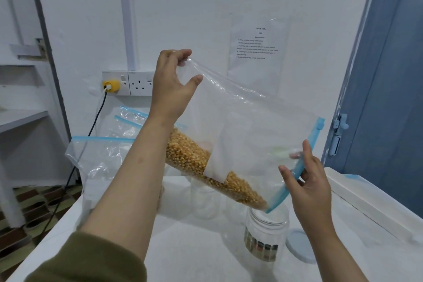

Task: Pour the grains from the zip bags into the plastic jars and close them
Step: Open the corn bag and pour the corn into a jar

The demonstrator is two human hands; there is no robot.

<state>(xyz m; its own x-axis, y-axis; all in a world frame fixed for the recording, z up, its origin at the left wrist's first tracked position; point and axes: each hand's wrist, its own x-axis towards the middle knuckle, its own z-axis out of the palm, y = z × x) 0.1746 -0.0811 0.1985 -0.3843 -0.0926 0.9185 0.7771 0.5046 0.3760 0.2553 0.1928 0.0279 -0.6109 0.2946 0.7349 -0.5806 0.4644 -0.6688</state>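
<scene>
- My left hand (172, 80) pinches the zip bag's (247, 121) bottom corner, raised high.
- The yellow grains (190, 155) lie along the bag's lower edge — below my left wrist.
- My right hand (306, 181) pinches the blue zip strip (295, 171), its low corner over the open plastic jar (265, 236).

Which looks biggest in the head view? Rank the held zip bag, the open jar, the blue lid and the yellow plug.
1. Held zip bag.
2. Open jar.
3. Blue lid, partly hidden by the right hand.
4. Yellow plug, though farthest away.
</scene>
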